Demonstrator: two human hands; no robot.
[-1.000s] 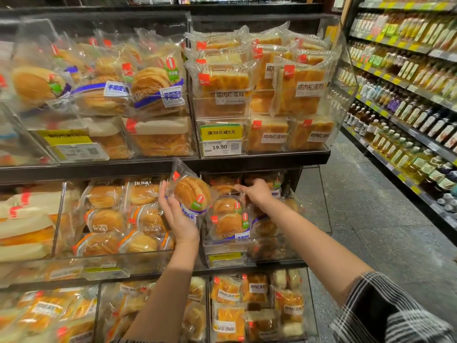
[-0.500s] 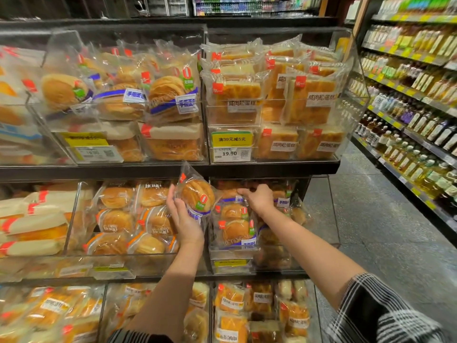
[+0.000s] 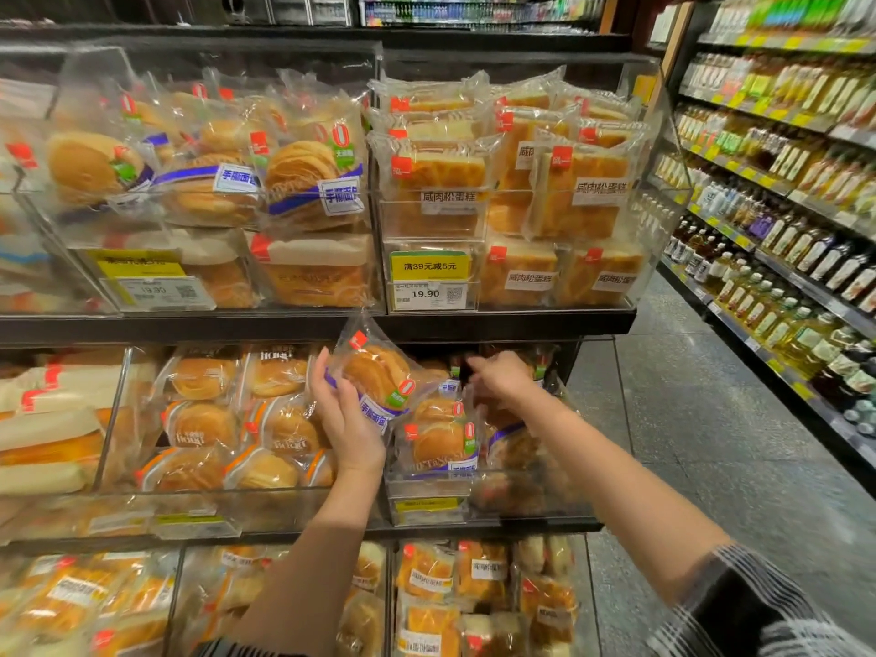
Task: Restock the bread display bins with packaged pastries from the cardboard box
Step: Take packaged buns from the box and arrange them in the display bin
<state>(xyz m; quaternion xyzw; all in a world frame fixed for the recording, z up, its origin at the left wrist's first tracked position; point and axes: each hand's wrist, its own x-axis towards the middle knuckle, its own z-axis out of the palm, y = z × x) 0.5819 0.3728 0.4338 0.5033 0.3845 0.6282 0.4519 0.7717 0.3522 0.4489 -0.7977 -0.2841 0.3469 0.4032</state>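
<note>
The left hand [image 3: 348, 422] holds a packaged pastry [image 3: 377, 379] up in front of the middle shelf, fingers and thumb curled round the pack's lower left edge. The pack is a clear, crinkly plastic bag, tilted so its top leans left. Inside sits a round, golden-brown bun with a layered, flaky surface. A small red square label marks the upper corner, a red oval with a green tag sits at the lower right, and a purple band with a white label runs along the bottom edge.

The right hand [image 3: 500, 379] reaches into the clear acrylic bin [image 3: 429, 488] just right of the held pack, fingers bent down among the bags at the back; motion blur hides whether it grips anything. In that bin stand more packs of the same bun [image 3: 438, 441], upright and facing out, with the same purple band and red tags.

To the left, a neighbouring bin holds round buns with orange-striped wrappers [image 3: 204, 422]. On the shelf above, one bin carries more purple-banded buns and another square meat-floss cakes [image 3: 597, 201], with a yellow price tag [image 3: 429, 279] reading 19.90. A drinks aisle [image 3: 782, 206] lines the right side.
</note>
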